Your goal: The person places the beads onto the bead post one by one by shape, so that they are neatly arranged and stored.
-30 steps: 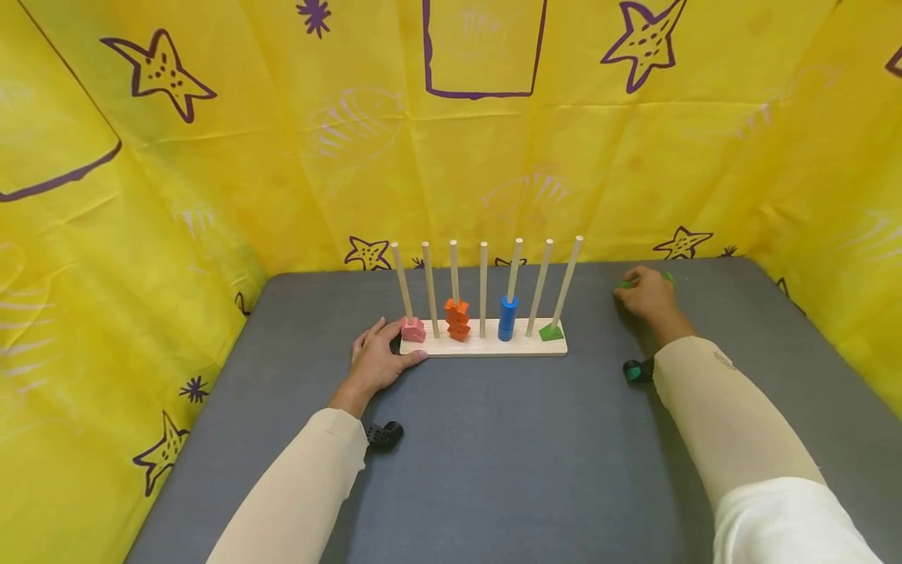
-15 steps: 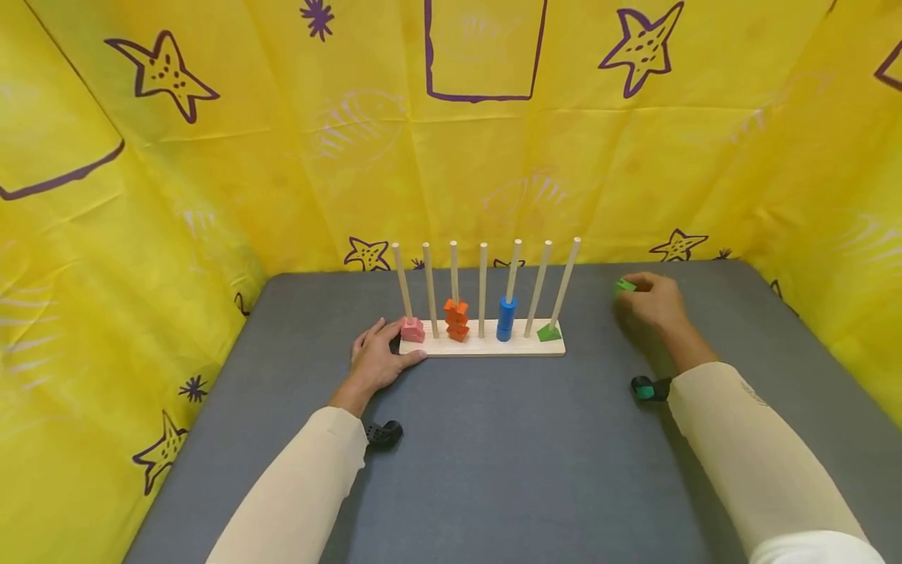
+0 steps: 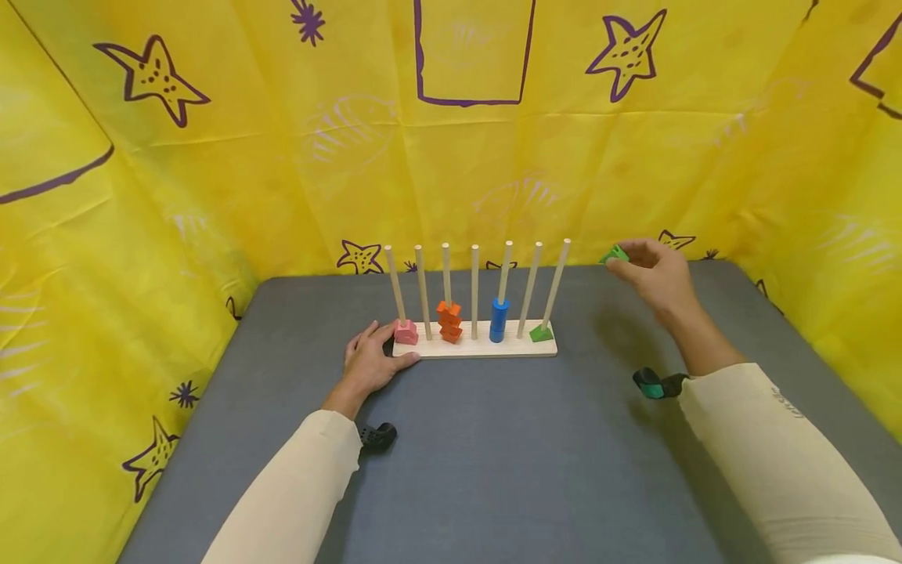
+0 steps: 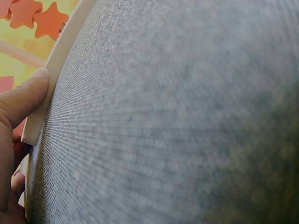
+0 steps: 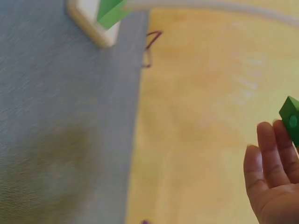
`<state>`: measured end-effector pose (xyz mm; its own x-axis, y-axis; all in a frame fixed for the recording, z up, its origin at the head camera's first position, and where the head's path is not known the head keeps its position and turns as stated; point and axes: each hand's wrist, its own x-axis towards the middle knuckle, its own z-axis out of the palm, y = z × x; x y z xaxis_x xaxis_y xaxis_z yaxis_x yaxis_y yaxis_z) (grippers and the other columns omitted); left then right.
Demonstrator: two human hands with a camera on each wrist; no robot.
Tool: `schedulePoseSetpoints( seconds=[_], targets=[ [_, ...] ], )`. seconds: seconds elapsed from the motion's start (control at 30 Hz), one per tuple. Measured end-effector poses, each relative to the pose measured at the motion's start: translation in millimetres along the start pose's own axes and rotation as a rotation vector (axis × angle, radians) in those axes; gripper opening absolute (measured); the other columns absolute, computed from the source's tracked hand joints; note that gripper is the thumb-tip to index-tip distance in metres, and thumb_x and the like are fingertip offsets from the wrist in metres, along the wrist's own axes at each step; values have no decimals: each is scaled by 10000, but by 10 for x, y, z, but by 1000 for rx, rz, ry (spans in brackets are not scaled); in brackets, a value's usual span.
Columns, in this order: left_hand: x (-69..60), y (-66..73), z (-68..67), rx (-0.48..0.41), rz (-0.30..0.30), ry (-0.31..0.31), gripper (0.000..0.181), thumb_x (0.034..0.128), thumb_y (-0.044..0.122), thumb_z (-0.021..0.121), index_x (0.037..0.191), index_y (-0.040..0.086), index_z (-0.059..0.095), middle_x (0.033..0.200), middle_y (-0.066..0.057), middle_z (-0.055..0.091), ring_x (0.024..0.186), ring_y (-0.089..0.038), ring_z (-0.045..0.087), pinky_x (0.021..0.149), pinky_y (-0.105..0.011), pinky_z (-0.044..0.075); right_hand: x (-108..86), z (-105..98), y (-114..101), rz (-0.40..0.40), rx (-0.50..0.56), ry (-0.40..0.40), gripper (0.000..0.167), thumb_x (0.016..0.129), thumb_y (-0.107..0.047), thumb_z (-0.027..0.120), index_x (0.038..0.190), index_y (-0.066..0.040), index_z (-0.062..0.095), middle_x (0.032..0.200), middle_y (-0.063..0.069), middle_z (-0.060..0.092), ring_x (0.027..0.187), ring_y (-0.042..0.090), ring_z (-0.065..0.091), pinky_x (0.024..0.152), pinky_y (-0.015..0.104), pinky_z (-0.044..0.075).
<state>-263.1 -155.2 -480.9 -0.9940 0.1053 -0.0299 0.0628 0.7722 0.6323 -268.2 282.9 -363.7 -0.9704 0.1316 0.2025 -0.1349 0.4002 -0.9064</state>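
Observation:
A wooden peg board (image 3: 486,350) with several upright pegs stands at the middle of the table. My left hand (image 3: 369,364) grips its left end, thumb along the front edge and fingers behind, as the left wrist view also shows. Above the table's far right part, my right hand (image 3: 662,278) pinches a green triangular block (image 3: 615,254). A hole shows in that block (image 5: 293,121) in the right wrist view. On the pegs sit pink blocks (image 3: 406,332), orange star blocks (image 3: 450,323), blue cylinders (image 3: 499,321) and, at the right end, a green triangular block (image 3: 541,334).
The grey table (image 3: 479,454) runs back to a yellow printed cloth (image 3: 437,172), which also hangs at both sides. Bare pegs, such as the middle one (image 3: 474,290), stand between the loaded ones. A black strap device is on each wrist.
My right hand has picked the green triangular block up from the far right of the table and raised it. The left hand keeps its hold on the board. The head view has shifted slightly.

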Motion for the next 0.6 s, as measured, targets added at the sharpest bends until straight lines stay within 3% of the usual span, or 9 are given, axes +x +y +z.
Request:
schedulePoseSetpoints(
  seconds=[0.33,0.6],
  targets=[
    [14,1,8,6,-8,-11,817,831,452,738,1496,134,386,1478,-110,411,1432,-293,127,1107,-530,3,-68,80,-473,-117,128,-14,331,879,-180,728,1160,-32,634,1000,-2,655,954,158,604,793,199,485],
    [12,8,11,2,-23,-10,819,833,436,742,1500,132,378,1484,-127,397,1432,-304,116,1102,-549,3,-74,196,-646,-181,146,-48,333,879,-118,722,1179,1,638,993,17,670,927,144,632,783,195,502]
  ],
)
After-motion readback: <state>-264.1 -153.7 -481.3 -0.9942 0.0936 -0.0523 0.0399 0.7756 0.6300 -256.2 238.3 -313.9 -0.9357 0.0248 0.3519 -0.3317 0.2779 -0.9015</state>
